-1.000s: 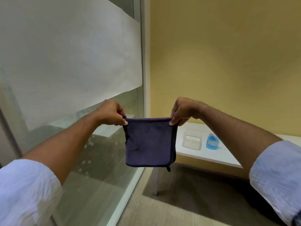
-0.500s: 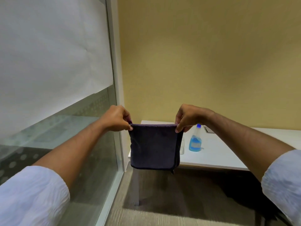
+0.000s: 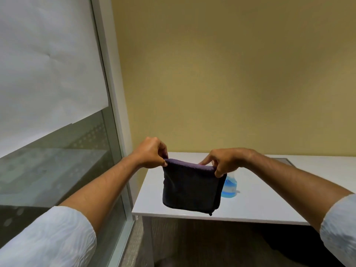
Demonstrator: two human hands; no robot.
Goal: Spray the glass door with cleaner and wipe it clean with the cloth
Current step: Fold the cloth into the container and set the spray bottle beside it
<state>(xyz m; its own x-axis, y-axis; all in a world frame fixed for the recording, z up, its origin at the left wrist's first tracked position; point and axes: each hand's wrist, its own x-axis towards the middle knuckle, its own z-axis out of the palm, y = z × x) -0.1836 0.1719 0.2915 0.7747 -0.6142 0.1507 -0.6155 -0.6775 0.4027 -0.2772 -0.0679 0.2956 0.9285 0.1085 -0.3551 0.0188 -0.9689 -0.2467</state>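
Observation:
A folded dark purple cloth (image 3: 190, 186) hangs in the air over the left part of a white table (image 3: 269, 205). My left hand (image 3: 151, 152) pinches its top left corner and my right hand (image 3: 224, 160) pinches its top right corner. Behind the cloth's right edge stands a spray bottle of blue cleaner (image 3: 229, 186) on the table, mostly hidden; its top is covered by my right hand. The glass door (image 3: 57, 151) fills the left side, frosted white above and clear below.
A pale door frame (image 3: 113, 112) runs down between the glass and a yellow wall (image 3: 231, 74). A grey flat object (image 3: 283, 160) lies at the table's back. Wood-look floor lies under the table.
The view has swung right, away from the glass and toward the table. Both hands have carried the cloth over the table, and it now covers most of the spray bottle.

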